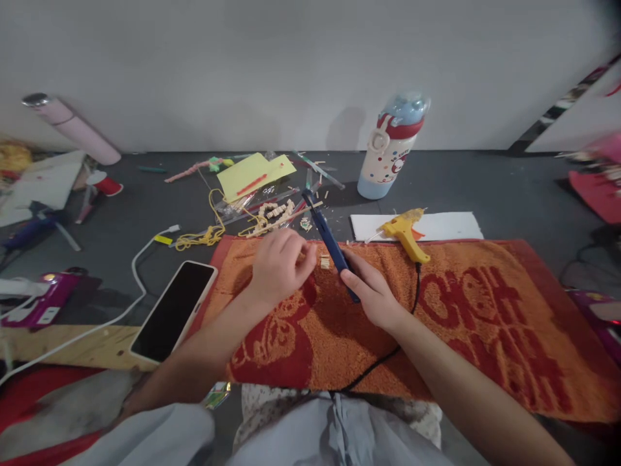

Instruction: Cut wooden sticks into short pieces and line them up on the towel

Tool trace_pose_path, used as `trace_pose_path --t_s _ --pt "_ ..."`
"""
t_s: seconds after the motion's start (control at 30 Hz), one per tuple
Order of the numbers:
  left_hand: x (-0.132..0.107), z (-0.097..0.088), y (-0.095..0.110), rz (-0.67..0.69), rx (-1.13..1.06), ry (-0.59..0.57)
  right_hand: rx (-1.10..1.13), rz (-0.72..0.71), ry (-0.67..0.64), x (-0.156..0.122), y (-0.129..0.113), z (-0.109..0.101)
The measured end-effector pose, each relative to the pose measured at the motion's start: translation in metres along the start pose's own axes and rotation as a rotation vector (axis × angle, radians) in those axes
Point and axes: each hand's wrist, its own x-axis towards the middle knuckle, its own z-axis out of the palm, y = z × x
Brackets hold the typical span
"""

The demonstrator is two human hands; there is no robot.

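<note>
My right hand point(371, 288) is wrapped round the lower end of a long, slim dark-blue hand tool point(327, 239), its exact kind unclear. The tool slants up and to the left, away from me. Across its upper end lies a thin wooden stick point(286, 219), which runs down to the left behind my left hand point(282, 264). That hand is closed, fingers curled and thumb against the fingertips; what is in it, if anything, is hidden. Short cut wooden pieces point(325, 261) rest in a small row on the orange towel point(369, 349), between my hands.
A yellow glue gun point(406, 233) lies on a white board point(451, 225) at the towel's back edge, its black cable crossing the towel. Behind stands a bottle point(391, 149). Left are a phone point(174, 310), yellow yarn point(201, 238), yellow paper point(255, 176) and a pink flask point(72, 129).
</note>
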Motion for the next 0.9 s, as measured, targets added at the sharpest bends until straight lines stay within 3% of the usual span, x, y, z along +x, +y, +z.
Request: trace_pose_path --t_s 0.13,0.23,0.3,0.47,0.9 --pt "-0.005 0.008 0.020 -0.314 -0.463 -0.277 0.028 -0.039 0.013 -0.001 -0.001 0.005" --pt "-0.007 0.017 0.025 -0.430 -0.831 -0.327 0.011 -0.049 0.011 -0.002 0.000 0.010" --pt "-0.008 0.022 0.026 -0.484 -0.959 -0.310 0.005 -0.060 0.005 -0.002 0.000 0.013" --pt "-0.011 0.026 0.025 -0.559 -1.051 -0.278 -0.010 -0.093 0.004 -0.003 0.000 0.015" --pt "-0.013 0.026 0.030 -0.595 -1.102 -0.232 0.000 -0.100 0.004 -0.005 0.000 0.016"
